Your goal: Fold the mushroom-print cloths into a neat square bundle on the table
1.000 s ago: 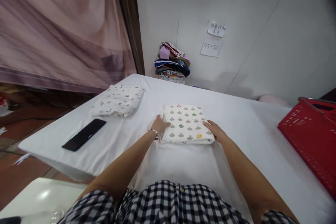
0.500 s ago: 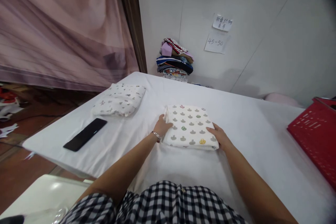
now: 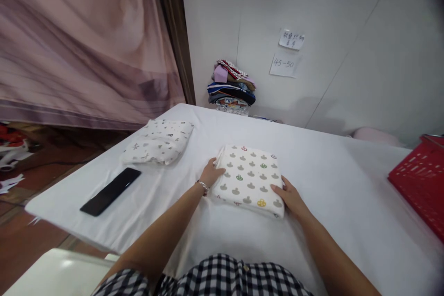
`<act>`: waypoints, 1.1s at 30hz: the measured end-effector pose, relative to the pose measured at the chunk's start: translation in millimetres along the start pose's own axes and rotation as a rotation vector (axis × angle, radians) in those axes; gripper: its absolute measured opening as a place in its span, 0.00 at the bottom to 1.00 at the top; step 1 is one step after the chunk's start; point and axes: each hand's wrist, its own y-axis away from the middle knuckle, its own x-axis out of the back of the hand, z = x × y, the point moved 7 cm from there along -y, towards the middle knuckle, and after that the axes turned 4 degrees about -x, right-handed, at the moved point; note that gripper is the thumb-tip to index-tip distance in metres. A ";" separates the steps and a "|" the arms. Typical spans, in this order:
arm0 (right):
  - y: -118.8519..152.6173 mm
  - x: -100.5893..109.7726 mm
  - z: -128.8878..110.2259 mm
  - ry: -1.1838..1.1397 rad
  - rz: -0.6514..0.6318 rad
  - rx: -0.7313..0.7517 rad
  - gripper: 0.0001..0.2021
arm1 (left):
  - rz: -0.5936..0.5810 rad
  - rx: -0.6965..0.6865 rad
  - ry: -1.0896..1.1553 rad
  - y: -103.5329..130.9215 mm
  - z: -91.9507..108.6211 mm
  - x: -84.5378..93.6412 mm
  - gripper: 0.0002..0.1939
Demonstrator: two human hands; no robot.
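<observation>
A folded white cloth (image 3: 251, 171) printed with grey, green, red and yellow mushrooms is between my two hands over the white-covered table (image 3: 333, 185). My left hand (image 3: 211, 173), with a bracelet at the wrist, grips its left edge, thumb on top. On the right edge my right hand (image 3: 289, 196) has its thumb over the top and the other fingers along the side, partly hidden. The cloth is turned slightly, its near right corner toward me. Farther left lies a second folded white cloth (image 3: 161, 141) with small dark prints.
A black phone (image 3: 111, 192) lies at the table's left. Against the wall rises a stack of folded fabrics (image 3: 231, 88). A red plastic basket (image 3: 421, 180) stands at the right edge. A pink curtain (image 3: 86, 46) hangs at left, and a white stool (image 3: 58, 273) is below.
The mushroom cloth has turned a little clockwise between my hands, its near edge coming closer to me. My view has tilted slightly upward.
</observation>
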 end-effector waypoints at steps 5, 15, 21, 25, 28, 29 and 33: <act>7.3 -5.6 -9.2 0.044 -0.010 0.005 0.32 | 0.023 -0.056 0.051 5.9 12.9 10.1 0.34; 5.2 3.7 -7.8 0.535 0.033 0.062 0.27 | -0.015 -0.069 -0.094 -1.7 1.3 10.4 0.31; -10.9 9.4 -3.4 0.617 0.090 0.035 0.32 | -0.032 -0.103 -0.020 -1.8 16.6 14.8 0.33; -13.8 6.5 -2.8 0.656 0.182 0.088 0.38 | -0.030 -0.020 -0.111 -1.9 8.2 12.6 0.33; -8.6 6.5 -2.6 0.758 0.178 0.062 0.39 | -0.015 -0.051 -0.138 3.0 3.4 10.7 0.31; -6.4 7.0 -4.4 0.806 0.169 0.051 0.39 | -0.012 -0.061 -0.139 4.8 1.9 10.2 0.31; 0.0 8.5 -21.8 1.072 0.173 0.063 0.32 | -0.001 -0.063 -0.105 7.6 -3.1 10.5 0.29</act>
